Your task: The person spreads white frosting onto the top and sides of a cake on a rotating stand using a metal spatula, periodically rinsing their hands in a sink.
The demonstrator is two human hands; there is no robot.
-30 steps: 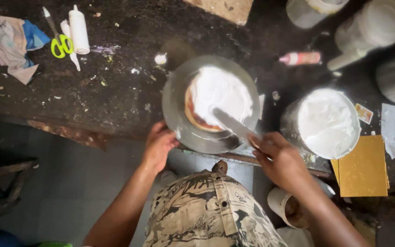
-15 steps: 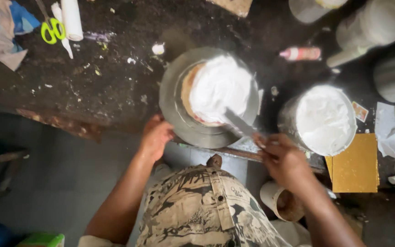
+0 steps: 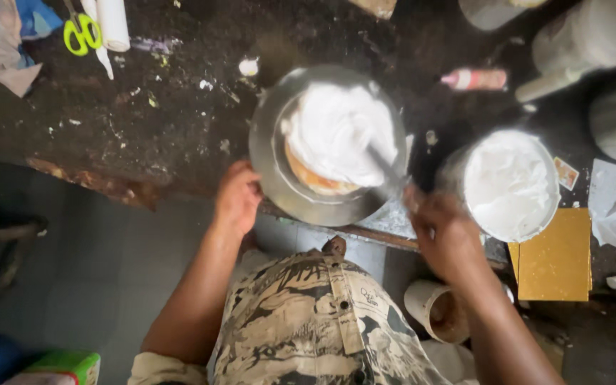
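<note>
Blurring spatula (image 3: 383,167) over cake (image 3: 336,139).

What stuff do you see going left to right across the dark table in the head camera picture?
Yellow scissors → white roll → left hand → frosted cake on its metal turntable → right hand → tub of white cream → yellow board.

floor: grey tiles (image 3: 108,285) | worktop: dark, crumb-strewn counter (image 3: 180,107) | light: dim

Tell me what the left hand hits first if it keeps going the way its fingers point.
Most likely nothing new: the left hand already touches the rim of the round metal turntable. Farther along that line sits the white-frosted cake.
</note>
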